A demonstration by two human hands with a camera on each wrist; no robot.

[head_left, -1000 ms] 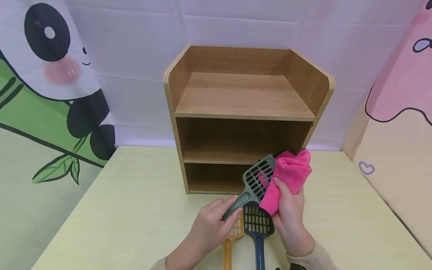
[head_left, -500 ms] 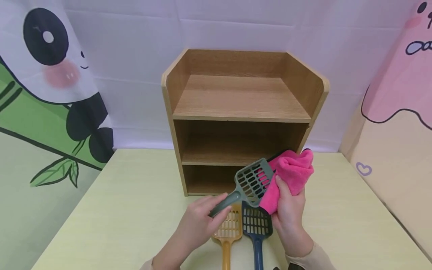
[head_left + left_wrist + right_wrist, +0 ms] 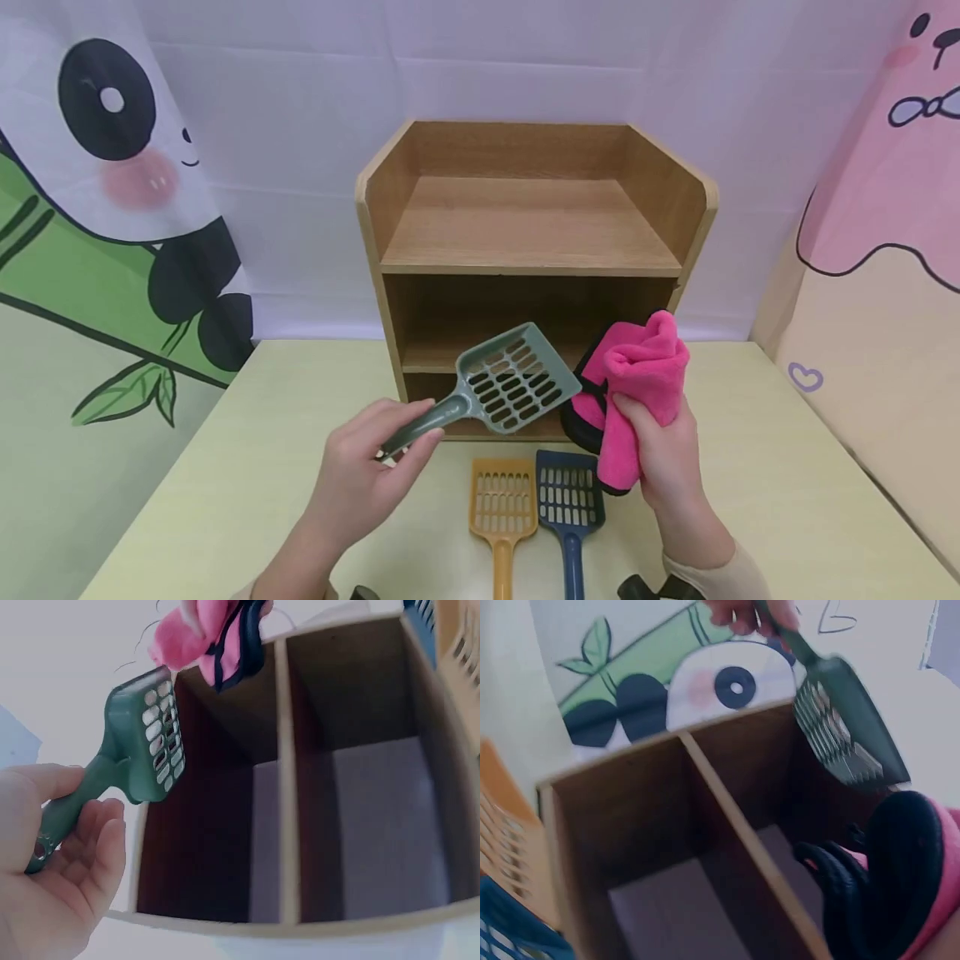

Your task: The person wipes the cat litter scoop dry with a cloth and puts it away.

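Observation:
A grey-green slotted litter scoop [image 3: 517, 379] is gripped by its handle in my left hand [image 3: 367, 475], its head raised in front of the shelf. My right hand [image 3: 667, 450] holds a bunched bright pink cloth with black edging [image 3: 648, 367], just right of the scoop's head. In the left wrist view, fingers and thumb wrap the scoop's handle [image 3: 71, 814]. The right wrist view shows the cloth's black side [image 3: 900, 870] close below the scoop's head [image 3: 847, 720]. A yellow scoop [image 3: 504, 500] and a blue scoop [image 3: 570, 492] lie side by side on the table between my forearms.
A wooden shelf unit [image 3: 528, 271] with an open top and two lower compartments stands at the table's back. Behind it hangs a pale cloth backdrop [image 3: 300, 125] with cartoon figures. Small black objects [image 3: 637, 587] show at the table's front edge [image 3: 187, 517].
My left hand has drawn the green scoop left, away from the pink cloth, and its head now points more to the right. The cloth has shifted slightly and shows more of its black edging.

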